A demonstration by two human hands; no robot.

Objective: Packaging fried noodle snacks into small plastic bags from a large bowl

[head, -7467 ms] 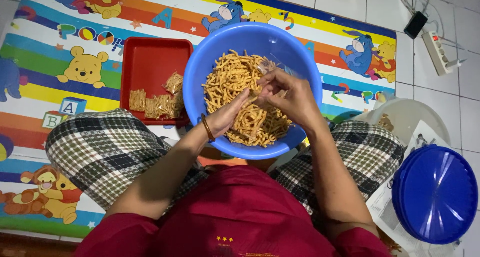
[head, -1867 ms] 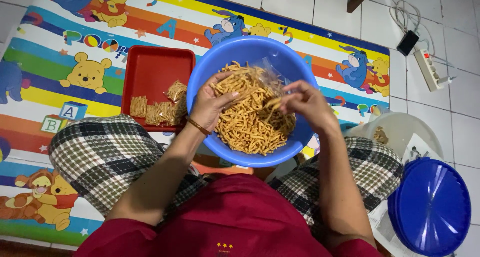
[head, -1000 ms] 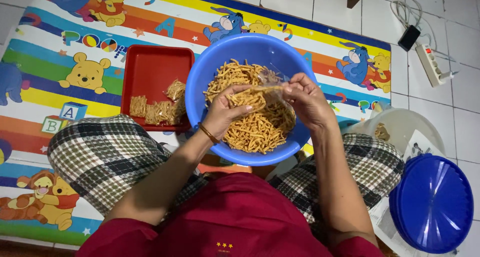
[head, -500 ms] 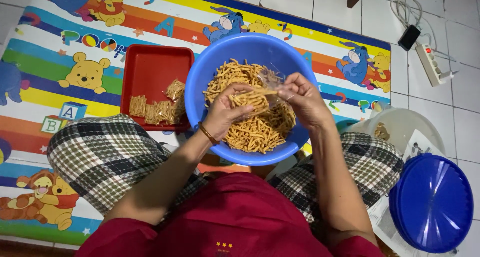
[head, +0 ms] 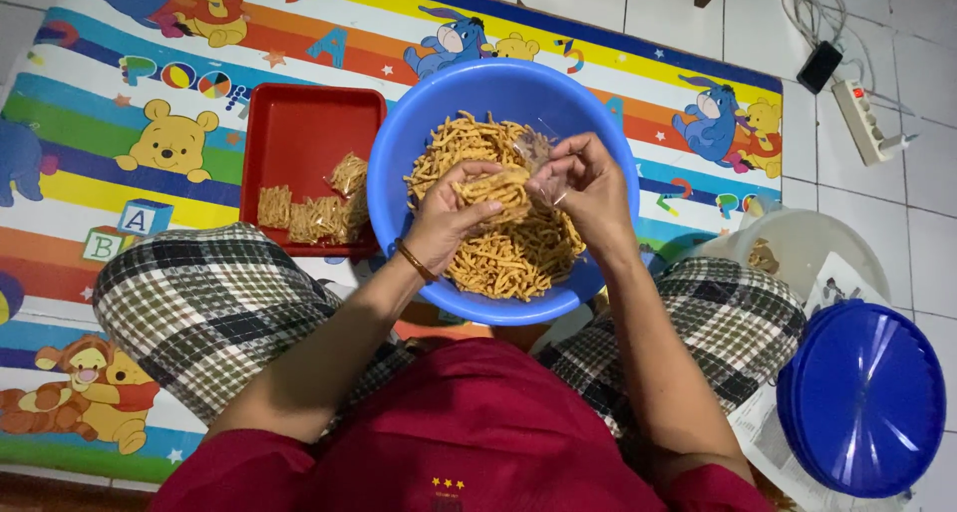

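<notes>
A round blue basin [head: 399, 153] sits between my crossed legs, heaped with thin orange fried snack sticks [head: 508, 258]. My left hand [head: 449, 218] holds a bunch of the sticks over the heap, pressed against the mouth of a small clear plastic bag [head: 533, 153]. My right hand [head: 588, 183] pinches that bag open just beside the left fingers. A thin bracelet circles my left wrist.
A red square tray [head: 299, 123] left of the basin holds several filled little packets [head: 309, 213]. A blue round lid [head: 862, 397] and a clear container [head: 807, 243] lie at the right on white tiles. A power strip [head: 862, 118] lies at the top right. A colourful cartoon mat [head: 130, 123] covers the floor.
My left hand scooped sticks from the heap and brought them up to the bag held by my right hand. Both hands have drawn closer together over the basin.
</notes>
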